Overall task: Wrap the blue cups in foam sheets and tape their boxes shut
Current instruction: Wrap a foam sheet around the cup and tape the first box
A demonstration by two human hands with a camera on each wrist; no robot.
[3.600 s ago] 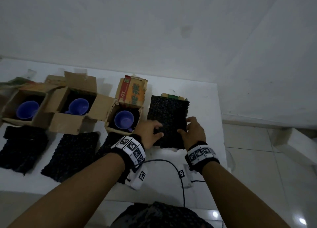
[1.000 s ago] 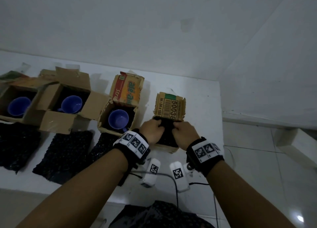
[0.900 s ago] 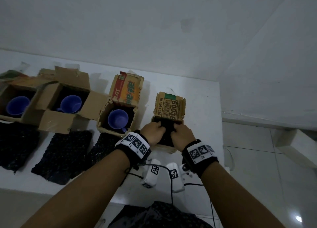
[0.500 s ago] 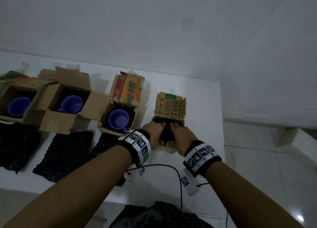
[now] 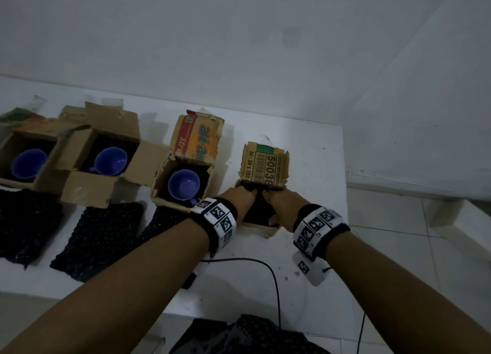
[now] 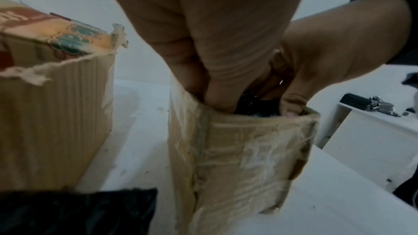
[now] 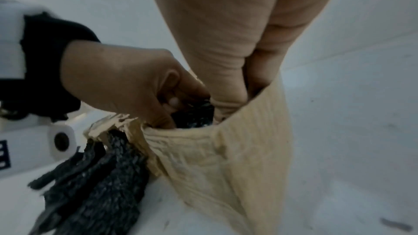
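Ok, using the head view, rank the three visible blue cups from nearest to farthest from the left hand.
1. The blue cup in the printed orange carton, just left of the left hand.
2. The blue cup in the plain brown box with spread flaps, further left.
3. The blue cup in the box at the table's left edge, farthest.

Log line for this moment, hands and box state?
left hand: pressing black foam sheet into rightmost cardboard box | right hand: same | flap: open, untaped | three blue cups: unwrapped

left hand (image 5: pixel 240 199), right hand (image 5: pixel 283 203), fingers curled down
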